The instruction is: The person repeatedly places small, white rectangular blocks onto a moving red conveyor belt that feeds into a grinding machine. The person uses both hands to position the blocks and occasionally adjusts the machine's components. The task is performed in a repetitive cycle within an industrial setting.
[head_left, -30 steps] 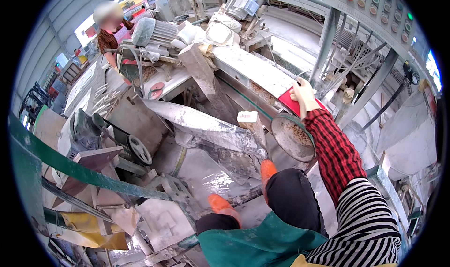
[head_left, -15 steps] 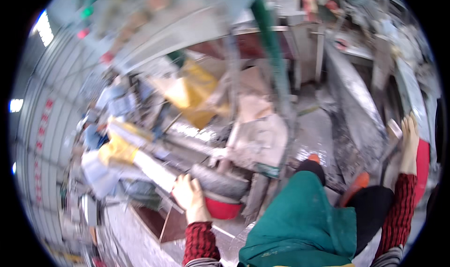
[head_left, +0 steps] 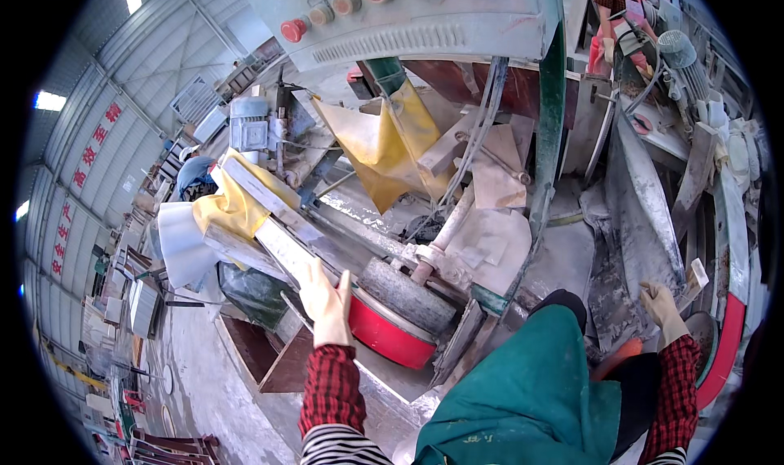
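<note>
My left hand [head_left: 328, 303], in a pale glove, lies at the near end of a long whitish bar [head_left: 282, 246]. Its fingers are stretched out and the thumb stands apart; it grips nothing. Just right of it, a red belt [head_left: 390, 334] curves around a thick grey wheel [head_left: 408, 300]. On the far right my right hand [head_left: 663, 311], gloved alike, hangs with loosely bent fingers and nothing visible in them. Beside it a small pale block [head_left: 696, 277] sticks up near another red band [head_left: 725, 355]. A green apron [head_left: 523, 387] covers my lap.
A control box [head_left: 425, 16] with several round buttons hangs ahead on a green post [head_left: 551, 130]. Yellow sheeting [head_left: 371, 151] drapes over the machine. A grey metal guard [head_left: 641, 195] slopes down at right. Another person [head_left: 625, 20] stands at the far right.
My right hand has come away from the pale block, moving left and down. My left hand stays near the bar's end, fingers now straighter. The view has swung, showing more of the control box.
</note>
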A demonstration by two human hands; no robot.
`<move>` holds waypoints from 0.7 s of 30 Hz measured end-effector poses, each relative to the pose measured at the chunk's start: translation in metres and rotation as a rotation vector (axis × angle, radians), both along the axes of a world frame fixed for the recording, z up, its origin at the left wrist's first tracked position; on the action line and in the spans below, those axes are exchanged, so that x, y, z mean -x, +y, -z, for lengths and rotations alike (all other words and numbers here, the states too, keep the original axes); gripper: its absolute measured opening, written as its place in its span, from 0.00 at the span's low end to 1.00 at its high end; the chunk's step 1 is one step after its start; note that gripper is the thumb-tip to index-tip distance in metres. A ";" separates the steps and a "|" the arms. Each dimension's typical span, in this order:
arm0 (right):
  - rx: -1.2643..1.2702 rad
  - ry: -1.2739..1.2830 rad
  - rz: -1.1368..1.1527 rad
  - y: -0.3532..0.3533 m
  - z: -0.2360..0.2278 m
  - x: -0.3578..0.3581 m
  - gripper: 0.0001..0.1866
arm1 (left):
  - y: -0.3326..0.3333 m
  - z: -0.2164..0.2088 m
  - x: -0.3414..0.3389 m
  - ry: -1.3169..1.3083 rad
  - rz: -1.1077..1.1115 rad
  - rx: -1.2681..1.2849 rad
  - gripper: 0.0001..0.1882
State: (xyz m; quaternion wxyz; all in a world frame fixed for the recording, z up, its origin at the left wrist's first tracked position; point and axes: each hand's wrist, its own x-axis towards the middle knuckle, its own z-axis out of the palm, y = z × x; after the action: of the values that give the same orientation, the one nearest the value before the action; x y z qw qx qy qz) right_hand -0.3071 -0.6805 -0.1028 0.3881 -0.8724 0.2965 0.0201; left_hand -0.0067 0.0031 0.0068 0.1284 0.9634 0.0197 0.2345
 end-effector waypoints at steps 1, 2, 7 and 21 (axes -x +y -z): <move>-0.080 -0.033 0.017 0.002 0.002 -0.001 0.19 | 0.024 0.007 -0.013 0.025 0.016 -0.019 0.34; -0.163 -0.067 0.031 0.005 0.006 -0.006 0.19 | 0.052 0.020 -0.028 0.049 0.028 -0.041 0.34; -0.292 -0.018 0.209 0.004 0.000 -0.001 0.19 | 0.046 0.047 -0.037 -0.043 0.019 -0.213 0.32; -0.324 -0.089 0.064 0.039 -0.043 -0.022 0.20 | -0.042 0.020 0.101 0.076 0.249 -0.107 0.27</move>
State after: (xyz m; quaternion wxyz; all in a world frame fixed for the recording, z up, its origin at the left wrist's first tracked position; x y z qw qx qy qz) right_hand -0.2856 -0.6411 -0.0594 0.5370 -0.7885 0.2994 0.0169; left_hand -0.1081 -0.0394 -0.0129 0.1039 0.9720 -0.1078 0.1809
